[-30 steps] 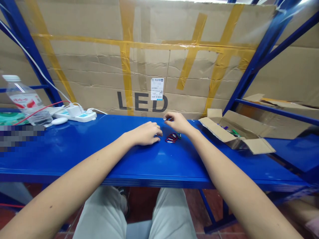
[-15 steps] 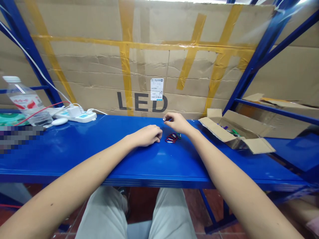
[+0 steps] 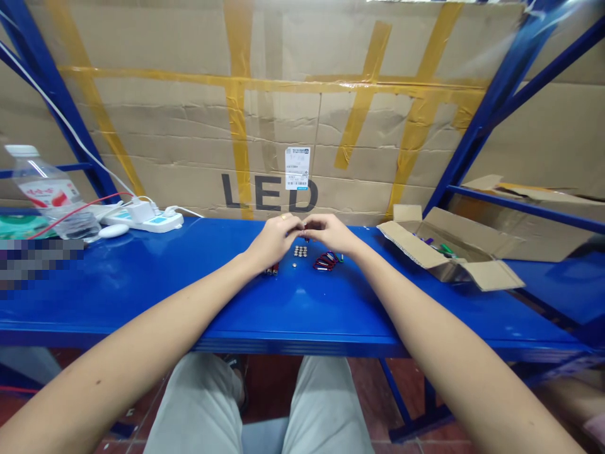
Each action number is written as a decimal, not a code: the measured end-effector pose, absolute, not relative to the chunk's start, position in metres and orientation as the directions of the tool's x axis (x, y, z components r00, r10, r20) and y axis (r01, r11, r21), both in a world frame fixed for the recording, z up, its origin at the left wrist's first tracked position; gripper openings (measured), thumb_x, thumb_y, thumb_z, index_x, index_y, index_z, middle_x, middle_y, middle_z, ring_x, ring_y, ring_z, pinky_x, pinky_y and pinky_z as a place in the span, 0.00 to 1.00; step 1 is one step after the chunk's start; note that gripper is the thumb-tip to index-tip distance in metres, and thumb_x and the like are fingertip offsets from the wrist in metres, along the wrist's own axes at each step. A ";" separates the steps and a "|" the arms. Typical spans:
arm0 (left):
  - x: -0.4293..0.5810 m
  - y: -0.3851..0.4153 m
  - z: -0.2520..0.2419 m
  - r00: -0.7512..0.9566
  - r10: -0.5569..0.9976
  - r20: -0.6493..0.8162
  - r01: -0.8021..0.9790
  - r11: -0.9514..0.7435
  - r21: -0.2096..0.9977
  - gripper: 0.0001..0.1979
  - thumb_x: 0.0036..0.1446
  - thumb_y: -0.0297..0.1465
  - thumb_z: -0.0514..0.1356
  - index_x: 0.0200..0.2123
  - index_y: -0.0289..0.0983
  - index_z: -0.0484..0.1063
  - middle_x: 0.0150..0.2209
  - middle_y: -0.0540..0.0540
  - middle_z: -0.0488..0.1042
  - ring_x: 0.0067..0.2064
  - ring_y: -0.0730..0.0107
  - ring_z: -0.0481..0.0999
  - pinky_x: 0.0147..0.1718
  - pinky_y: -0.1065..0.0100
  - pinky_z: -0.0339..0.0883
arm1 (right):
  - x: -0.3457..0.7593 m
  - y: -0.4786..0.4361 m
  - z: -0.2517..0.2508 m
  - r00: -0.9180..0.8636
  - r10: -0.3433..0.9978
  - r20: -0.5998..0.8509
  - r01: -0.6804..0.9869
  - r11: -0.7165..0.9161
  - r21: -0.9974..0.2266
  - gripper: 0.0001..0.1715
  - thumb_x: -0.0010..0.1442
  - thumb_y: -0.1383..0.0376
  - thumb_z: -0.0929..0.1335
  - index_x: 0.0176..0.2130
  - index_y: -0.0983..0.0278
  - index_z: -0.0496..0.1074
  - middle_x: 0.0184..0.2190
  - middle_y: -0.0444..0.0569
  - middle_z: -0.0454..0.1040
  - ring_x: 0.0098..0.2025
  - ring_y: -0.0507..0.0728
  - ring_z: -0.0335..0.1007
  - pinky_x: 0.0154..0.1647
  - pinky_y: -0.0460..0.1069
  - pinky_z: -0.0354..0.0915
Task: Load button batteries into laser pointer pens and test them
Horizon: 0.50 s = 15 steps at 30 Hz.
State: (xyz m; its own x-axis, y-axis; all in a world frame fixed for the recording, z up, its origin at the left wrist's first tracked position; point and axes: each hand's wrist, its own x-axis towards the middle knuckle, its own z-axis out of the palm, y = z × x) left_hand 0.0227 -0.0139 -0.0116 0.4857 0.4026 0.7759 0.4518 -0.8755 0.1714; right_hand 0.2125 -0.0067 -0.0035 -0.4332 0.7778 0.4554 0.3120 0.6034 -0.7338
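Observation:
My left hand (image 3: pixel 276 238) and my right hand (image 3: pixel 329 233) meet above the blue table, fingers closed and fingertips together. What they pinch is mostly hidden; a small dark red piece (image 3: pixel 306 234) shows just beneath the fingertips, and I cannot tell which hand grips it. In front of them lie several small round silver pieces (image 3: pixel 300 251), like button cells, in tight rows. One more silver disc (image 3: pixel 294 265) sits apart, nearer to me. Red carabiners (image 3: pixel 325 261) lie in a pile by my right wrist, with a green one at its edge. Small red pieces with metal ends (image 3: pixel 273 270) poke out beside my left wrist.
An open cardboard box (image 3: pixel 460 249) with purple and green items stands on the right. At left are a power strip (image 3: pixel 146 221), cables and a plastic bottle (image 3: pixel 51 192). A large carton (image 3: pixel 189 139) marked LED rises behind the blue table (image 3: pixel 165 271).
My left hand has moved up and away from me to meet my right hand, uncovering the silver discs. The pale round piece seen in my right fingers is now hidden.

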 end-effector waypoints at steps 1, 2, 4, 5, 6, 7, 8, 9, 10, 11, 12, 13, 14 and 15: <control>0.023 -0.015 -0.011 0.462 0.394 0.794 0.458 -0.873 0.167 0.03 0.60 0.24 0.60 0.34 0.36 0.73 0.33 0.48 0.75 0.36 0.70 0.75 0.38 0.68 0.67 | 0.213 -0.006 -0.004 -0.430 0.783 0.449 0.300 0.593 -0.747 0.10 0.53 0.62 0.71 0.34 0.66 0.75 0.28 0.46 0.74 0.31 0.53 0.67 0.35 0.50 0.64; 0.023 -0.016 -0.010 0.436 0.390 0.812 0.469 -0.868 0.165 0.03 0.60 0.24 0.60 0.34 0.36 0.73 0.33 0.48 0.75 0.36 0.70 0.75 0.38 0.68 0.67 | 0.212 -0.005 -0.004 -0.423 0.789 0.445 0.296 0.585 -0.756 0.10 0.53 0.62 0.71 0.34 0.66 0.75 0.28 0.46 0.75 0.31 0.53 0.67 0.35 0.50 0.64; 0.023 -0.018 -0.007 0.379 0.382 0.843 0.491 -0.855 0.166 0.03 0.61 0.24 0.60 0.35 0.36 0.73 0.34 0.47 0.75 0.36 0.70 0.75 0.38 0.68 0.68 | 0.212 -0.004 -0.006 -0.406 0.804 0.434 0.301 0.566 -0.767 0.10 0.51 0.62 0.71 0.33 0.66 0.75 0.28 0.46 0.75 0.30 0.53 0.67 0.34 0.50 0.64; 0.023 -0.019 -0.006 0.356 0.375 0.856 0.500 -0.850 0.164 0.03 0.61 0.25 0.59 0.36 0.36 0.73 0.35 0.46 0.76 0.37 0.69 0.75 0.38 0.68 0.68 | 0.212 -0.004 -0.006 -0.398 0.812 0.427 0.305 0.557 -0.773 0.10 0.51 0.63 0.71 0.33 0.66 0.75 0.28 0.46 0.75 0.30 0.53 0.68 0.34 0.50 0.64; 0.022 -0.019 -0.005 0.345 0.369 0.863 0.509 -0.846 0.158 0.03 0.62 0.25 0.59 0.36 0.36 0.73 0.35 0.46 0.76 0.38 0.69 0.75 0.38 0.68 0.68 | 0.212 -0.004 -0.007 -0.393 0.816 0.424 0.305 0.550 -0.777 0.10 0.50 0.63 0.72 0.33 0.66 0.75 0.28 0.46 0.75 0.30 0.53 0.68 0.34 0.50 0.64; 0.021 -0.018 -0.005 0.349 0.367 0.863 0.516 -0.843 0.150 0.04 0.62 0.25 0.58 0.37 0.36 0.73 0.36 0.45 0.76 0.38 0.69 0.75 0.38 0.68 0.68 | 0.212 -0.003 -0.008 -0.393 0.816 0.423 0.302 0.549 -0.779 0.10 0.50 0.63 0.72 0.33 0.66 0.75 0.28 0.46 0.75 0.30 0.53 0.68 0.34 0.50 0.64; 0.021 -0.017 -0.006 0.372 0.371 0.851 0.520 -0.843 0.140 0.04 0.63 0.25 0.58 0.37 0.36 0.73 0.36 0.45 0.76 0.38 0.69 0.75 0.39 0.67 0.68 | 0.212 -0.003 -0.008 -0.398 0.813 0.425 0.297 0.553 -0.779 0.10 0.50 0.63 0.72 0.33 0.66 0.75 0.27 0.46 0.75 0.29 0.53 0.67 0.34 0.50 0.64; 0.021 -0.015 -0.008 0.409 0.381 0.829 0.519 -0.844 0.132 0.05 0.62 0.25 0.58 0.38 0.36 0.73 0.36 0.45 0.76 0.38 0.68 0.75 0.39 0.67 0.68 | 0.213 -0.003 -0.009 -0.403 0.808 0.429 0.294 0.559 -0.776 0.09 0.51 0.63 0.71 0.33 0.67 0.75 0.27 0.46 0.75 0.29 0.53 0.67 0.34 0.50 0.64; 0.021 -0.013 -0.010 0.455 0.395 0.798 0.515 -0.848 0.126 0.05 0.62 0.25 0.58 0.40 0.36 0.74 0.36 0.45 0.77 0.39 0.68 0.75 0.40 0.66 0.68 | 0.213 -0.003 -0.009 -0.409 0.804 0.432 0.293 0.563 -0.773 0.09 0.51 0.63 0.71 0.32 0.67 0.75 0.27 0.46 0.75 0.29 0.53 0.67 0.34 0.50 0.64; 0.022 -0.011 -0.012 0.497 0.411 0.764 0.509 -0.852 0.127 0.07 0.62 0.24 0.57 0.41 0.37 0.74 0.37 0.45 0.77 0.39 0.67 0.76 0.40 0.66 0.68 | 0.213 -0.003 -0.009 -0.413 0.803 0.429 0.294 0.564 -0.772 0.09 0.51 0.63 0.71 0.32 0.67 0.75 0.27 0.46 0.75 0.30 0.53 0.68 0.34 0.50 0.64; 0.022 -0.009 -0.014 0.527 0.424 0.736 0.504 -0.854 0.131 0.08 0.63 0.24 0.57 0.42 0.37 0.74 0.37 0.45 0.77 0.39 0.67 0.76 0.40 0.66 0.69 | 0.213 -0.002 -0.009 -0.415 0.806 0.422 0.297 0.559 -0.775 0.09 0.51 0.63 0.71 0.32 0.67 0.75 0.28 0.47 0.76 0.30 0.53 0.68 0.34 0.50 0.64; 0.023 -0.009 -0.015 0.544 0.434 0.718 0.501 -0.855 0.137 0.09 0.63 0.24 0.56 0.43 0.37 0.74 0.38 0.45 0.78 0.40 0.66 0.76 0.40 0.65 0.69 | 0.213 -0.002 -0.009 -0.415 0.810 0.414 0.301 0.552 -0.778 0.09 0.51 0.63 0.71 0.32 0.67 0.76 0.28 0.47 0.76 0.30 0.53 0.68 0.34 0.50 0.64; 0.024 -0.009 -0.016 0.546 0.442 0.712 0.502 -0.853 0.144 0.09 0.64 0.25 0.55 0.44 0.37 0.74 0.38 0.44 0.78 0.40 0.65 0.77 0.41 0.64 0.69 | 0.214 -0.002 -0.009 -0.414 0.814 0.408 0.305 0.547 -0.780 0.09 0.51 0.64 0.71 0.33 0.67 0.76 0.28 0.47 0.76 0.30 0.53 0.68 0.34 0.50 0.65; 0.024 -0.010 -0.015 0.535 0.451 0.714 0.509 -0.847 0.154 0.10 0.64 0.25 0.55 0.44 0.37 0.74 0.39 0.44 0.79 0.41 0.65 0.77 0.42 0.64 0.69 | 0.214 -0.001 -0.009 -0.411 0.815 0.408 0.309 0.545 -0.779 0.09 0.51 0.64 0.71 0.33 0.67 0.76 0.28 0.46 0.76 0.30 0.53 0.69 0.34 0.50 0.65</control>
